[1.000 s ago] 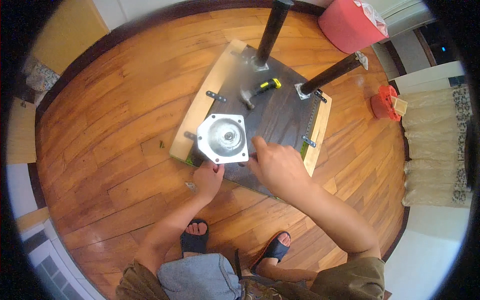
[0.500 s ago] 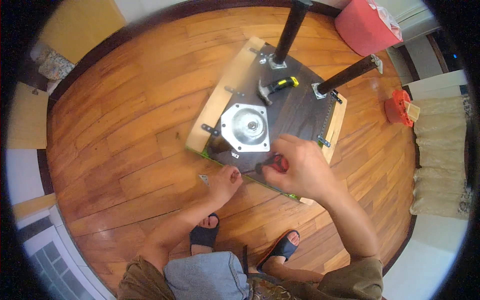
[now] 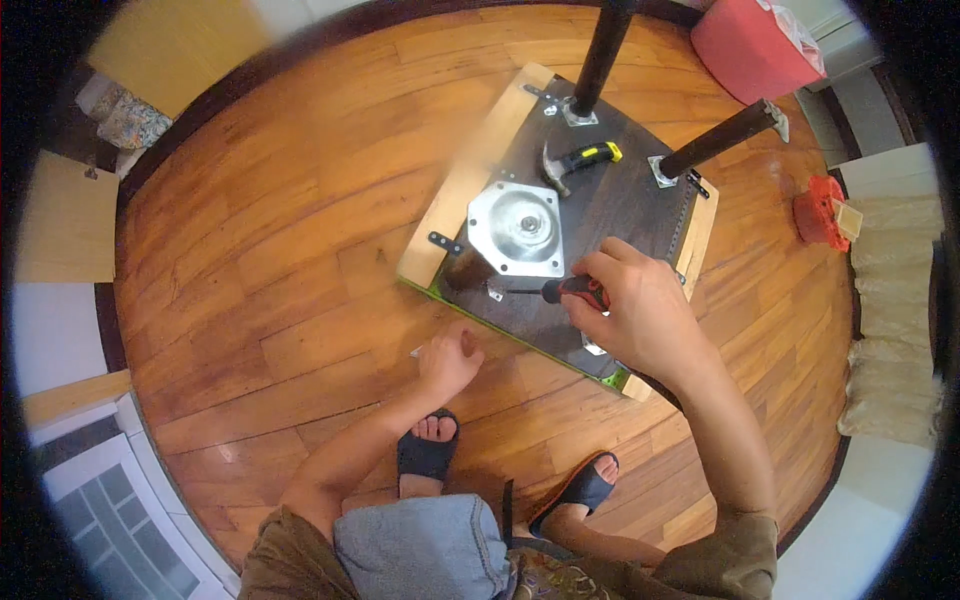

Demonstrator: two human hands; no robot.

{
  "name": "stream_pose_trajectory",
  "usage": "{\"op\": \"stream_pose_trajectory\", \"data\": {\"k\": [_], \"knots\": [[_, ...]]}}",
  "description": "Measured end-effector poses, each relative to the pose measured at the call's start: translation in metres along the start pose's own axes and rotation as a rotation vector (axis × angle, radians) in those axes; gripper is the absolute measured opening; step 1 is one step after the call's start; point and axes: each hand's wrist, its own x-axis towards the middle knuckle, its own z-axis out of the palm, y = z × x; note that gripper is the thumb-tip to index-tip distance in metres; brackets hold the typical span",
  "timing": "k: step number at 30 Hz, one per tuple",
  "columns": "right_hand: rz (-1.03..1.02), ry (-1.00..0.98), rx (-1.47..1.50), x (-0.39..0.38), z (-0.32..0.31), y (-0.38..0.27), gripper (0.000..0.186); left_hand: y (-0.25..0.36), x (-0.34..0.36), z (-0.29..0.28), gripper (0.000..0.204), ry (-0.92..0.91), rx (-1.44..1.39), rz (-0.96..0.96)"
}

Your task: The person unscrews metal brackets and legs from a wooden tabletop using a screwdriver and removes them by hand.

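My right hand (image 3: 640, 310) is closed around the red and black handle of a screwdriver (image 3: 585, 292). Its thin shaft points left, the tip close to a small metal bracket (image 3: 495, 295) at the foot of the nearest table leg (image 3: 466, 270). A large silver mounting plate (image 3: 515, 232) tops that leg and hides part of it. My left hand (image 3: 450, 362) hovers off the near edge of the upturned dark tabletop (image 3: 620, 220), its fingers curled; whatever they may hold cannot be made out.
A claw hammer (image 3: 580, 165) lies on the tabletop between two upright dark legs (image 3: 603, 60) (image 3: 715, 142). Light wooden strips (image 3: 470, 165) with black brackets (image 3: 445, 243) border the sides. A pink bin (image 3: 755, 50) and red basket (image 3: 822, 212) stand beyond, on the wooden floor (image 3: 260, 320).
The screwdriver has swung so its shaft now reaches left toward the small bracket. My left hand has drawn slightly away from the tabletop edge. The whole view has shifted a little.
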Motion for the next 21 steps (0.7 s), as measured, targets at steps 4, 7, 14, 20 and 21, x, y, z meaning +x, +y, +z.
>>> {"op": "stream_pose_trajectory", "data": {"k": [4, 7, 14, 20, 21], "knots": [[-0.009, -0.020, 0.016, 0.005, 0.004, -0.009, 0.021, 0.005, 0.025, 0.014, 0.022, 0.168, -0.218, 0.113], [-0.035, -0.036, -0.019, 0.011, 0.019, -0.006, 0.022, 0.010, 0.041, 0.015, 0.018, 0.234, -0.222, 0.119], [-0.038, -0.030, 0.026, 0.013, 0.033, 0.001, 0.022, 0.013, 0.044, 0.014, 0.014, 0.198, -0.177, 0.071], [-0.062, -0.006, 0.052, 0.014, 0.034, 0.001, 0.021, 0.013, 0.043, 0.012, 0.015, 0.179, -0.172, 0.077], [-0.056, -0.014, 0.057, 0.014, 0.033, 0.000, 0.021, 0.014, 0.043, 0.011, 0.016, 0.193, -0.176, 0.093]]}}
